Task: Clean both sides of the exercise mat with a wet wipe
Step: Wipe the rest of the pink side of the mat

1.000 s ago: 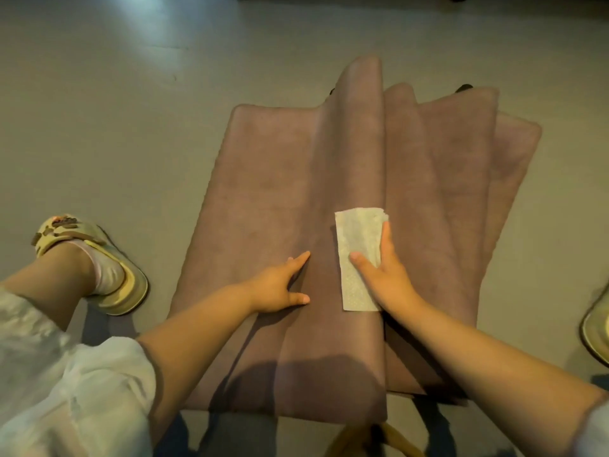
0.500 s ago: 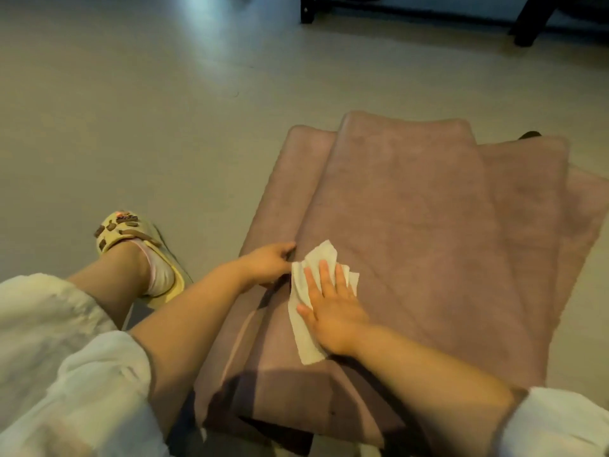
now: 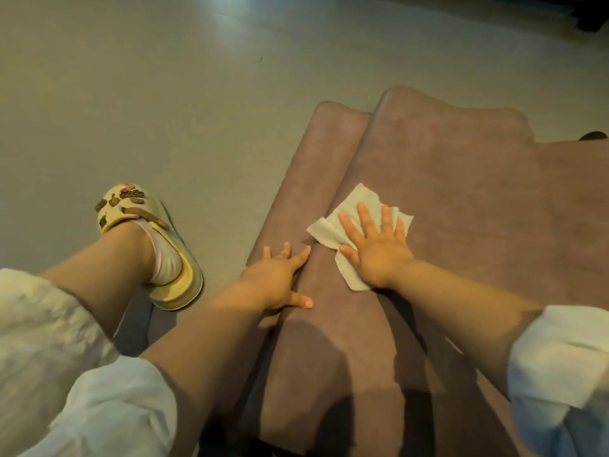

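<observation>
A mauve exercise mat [image 3: 454, 179] lies folded in overlapping layers on the floor, filling the right half of the view. A crumpled white wet wipe [image 3: 342, 219] rests on its top layer near the left fold. My right hand [image 3: 375, 249] presses flat on the wipe with fingers spread and straight. Just left of it, my left hand [image 3: 280, 278] lies flat on the lower layer of the mat, fingers extended along the fold, thumb out.
My left foot in a yellow slipper [image 3: 148, 245] stands on the grey floor [image 3: 164, 94] left of the mat. A dark object [image 3: 594, 136] peeks out behind the mat's far right edge. Dark furniture [image 3: 593, 11] sits at the top right corner.
My right hand slid the wipe from the mat's middle fold toward the left edge and now presses it flat. My left hand went from gripping the mat edge to lying flat. The view shifted left.
</observation>
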Tool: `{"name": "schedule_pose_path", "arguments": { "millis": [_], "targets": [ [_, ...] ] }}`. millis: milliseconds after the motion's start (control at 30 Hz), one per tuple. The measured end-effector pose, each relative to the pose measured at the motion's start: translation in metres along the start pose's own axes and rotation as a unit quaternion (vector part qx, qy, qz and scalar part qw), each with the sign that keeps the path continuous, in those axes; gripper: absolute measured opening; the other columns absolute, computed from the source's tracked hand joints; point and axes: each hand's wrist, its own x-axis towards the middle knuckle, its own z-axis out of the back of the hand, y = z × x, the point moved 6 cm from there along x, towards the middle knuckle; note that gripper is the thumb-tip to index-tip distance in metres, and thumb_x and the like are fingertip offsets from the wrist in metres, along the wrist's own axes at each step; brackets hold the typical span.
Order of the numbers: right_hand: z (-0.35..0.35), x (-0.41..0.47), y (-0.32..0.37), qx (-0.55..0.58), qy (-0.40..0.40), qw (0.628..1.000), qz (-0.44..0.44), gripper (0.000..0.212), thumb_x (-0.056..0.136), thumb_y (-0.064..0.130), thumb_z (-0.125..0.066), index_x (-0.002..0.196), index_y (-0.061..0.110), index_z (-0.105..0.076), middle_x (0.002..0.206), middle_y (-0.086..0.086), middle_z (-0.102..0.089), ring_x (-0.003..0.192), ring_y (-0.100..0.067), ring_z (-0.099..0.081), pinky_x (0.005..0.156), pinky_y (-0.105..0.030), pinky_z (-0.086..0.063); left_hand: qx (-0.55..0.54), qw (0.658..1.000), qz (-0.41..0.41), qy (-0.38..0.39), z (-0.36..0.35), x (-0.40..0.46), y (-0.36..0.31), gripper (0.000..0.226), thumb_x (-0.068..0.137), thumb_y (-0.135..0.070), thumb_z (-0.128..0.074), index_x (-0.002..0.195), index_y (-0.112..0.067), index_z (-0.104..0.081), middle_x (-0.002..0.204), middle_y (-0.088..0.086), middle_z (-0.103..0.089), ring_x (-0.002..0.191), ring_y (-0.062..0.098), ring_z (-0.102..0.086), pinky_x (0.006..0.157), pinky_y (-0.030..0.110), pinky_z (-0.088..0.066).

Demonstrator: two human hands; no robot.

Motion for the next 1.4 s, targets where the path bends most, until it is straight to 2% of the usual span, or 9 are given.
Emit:
{"name": "schedule_pose_path", "arguments": {
  "millis": [267, 367, 500, 600, 733, 967, 1133, 1233, 1400],
  "targets": [
    [0.018, 0.035, 0.024, 0.026, -0.018, 0.999, -0.024, 0.053, 0.099, 0.054, -0.011, 0.149, 0.042, 0.001, 0.155, -0.001, 0.026, 0.14, -0.038, 0.024, 0.11, -0.063, 0.011, -0.066, 0.997, -0.037, 0.007, 0.014, -0.001, 0.0, 0.104, 0.077, -0.046, -0.072, 0.151, -0.028, -0.002, 0.158, 0.009, -0.008, 0.143, 0.039, -0.005, 0.117, 0.042, -0.007],
    [-0.003, -0.002, 0.06, 0.018, -0.01, 0.999, 0.046, 0.053, 0.1, 0.051, -0.013, 0.15, 0.036, -0.01, 0.156, -0.002, 0.023, 0.14, -0.037, 0.026, 0.109, -0.062, 0.013, -0.144, 0.987, -0.049, -0.047, 0.026, -0.006, 0.001, 0.074, 0.085, -0.026, -0.067, 0.147, -0.018, -0.027, 0.139, 0.007, -0.049, 0.128, 0.026, -0.043, 0.103, 0.027, -0.027],
    [-0.035, -0.061, 0.106, 0.03, 0.01, 0.991, 0.131, 0.057, 0.096, 0.053, -0.007, 0.15, 0.035, -0.015, 0.158, -0.001, 0.019, 0.139, -0.037, 0.028, 0.108, -0.06, 0.019, -0.257, 0.959, 0.011, -0.123, 0.026, -0.022, 0.016, 0.032, 0.092, 0.001, -0.045, 0.122, -0.001, -0.055, 0.121, 0.012, -0.059, 0.112, 0.024, -0.054, 0.079, 0.014, -0.04],
    [-0.049, -0.111, 0.136, 0.028, -0.007, 0.976, 0.214, 0.07, 0.085, 0.056, -0.003, 0.145, 0.034, -0.032, 0.16, -0.003, 0.0, 0.143, -0.039, 0.014, 0.109, -0.061, 0.013, -0.189, 0.974, 0.022, -0.121, 0.013, -0.038, 0.015, 0.045, 0.096, -0.005, -0.041, 0.14, -0.004, -0.04, 0.138, 0.019, -0.048, 0.126, 0.031, -0.046, 0.096, 0.024, -0.035],
    [-0.078, -0.171, 0.155, -0.057, -0.042, 0.939, 0.338, 0.056, 0.085, 0.056, -0.031, 0.137, 0.037, -0.039, 0.152, -0.01, -0.03, 0.138, -0.041, -0.026, 0.104, -0.066, -0.024, -0.131, 0.981, -0.014, -0.14, -0.004, -0.059, 0.0, 0.045, 0.101, -0.017, -0.038, 0.145, -0.008, -0.033, 0.138, 0.019, -0.049, 0.125, 0.033, -0.046, 0.097, 0.029, -0.032],
    [-0.082, -0.162, 0.092, -0.047, -0.009, 0.973, 0.226, 0.064, 0.091, 0.064, -0.022, 0.145, 0.03, -0.028, 0.15, -0.006, -0.037, 0.133, -0.041, -0.036, 0.101, -0.064, -0.026, -0.151, 0.964, -0.085, -0.199, -0.007, -0.093, -0.031, 0.046, 0.099, -0.015, -0.042, 0.144, -0.012, -0.035, 0.153, 0.012, -0.028, 0.142, 0.019, -0.023, 0.104, 0.012, -0.013],
    [-0.06, -0.151, 0.054, 0.036, -0.049, 0.984, 0.168, 0.084, 0.078, 0.078, -0.01, 0.145, 0.034, 0.015, 0.148, 0.006, 0.028, 0.138, -0.025, 0.026, 0.108, -0.047, 0.019, -0.071, 0.959, -0.145, -0.231, -0.014, -0.109, -0.07, 0.045, 0.102, -0.027, -0.034, 0.146, -0.024, -0.032, 0.157, 0.009, -0.015, 0.145, 0.024, -0.012, 0.118, 0.035, -0.015],
    [-0.041, -0.161, 0.049, 0.179, -0.045, 0.966, 0.182, 0.071, 0.093, 0.05, -0.04, 0.151, 0.029, -0.005, 0.157, 0.008, 0.01, 0.144, -0.016, 0.014, 0.117, -0.042, 0.012, 0.068, 0.975, -0.143, -0.157, -0.05, -0.109, -0.092, 0.052, 0.103, -0.036, -0.023, 0.15, -0.034, -0.001, 0.159, 0.002, 0.007, 0.146, 0.025, 0.005, 0.118, 0.045, -0.004],
    [-0.039, -0.177, 0.012, 0.276, -0.127, 0.947, 0.106, 0.07, 0.078, 0.04, -0.02, 0.139, 0.016, -0.047, 0.154, -0.006, -0.027, 0.142, -0.022, -0.023, 0.117, -0.038, -0.012, 0.173, 0.975, -0.086, -0.115, -0.082, -0.097, -0.084, 0.071, 0.083, -0.073, -0.008, 0.132, -0.044, 0.034, 0.154, 0.004, 0.028, 0.141, 0.033, 0.023, 0.109, 0.065, 0.008]
  ]
}}
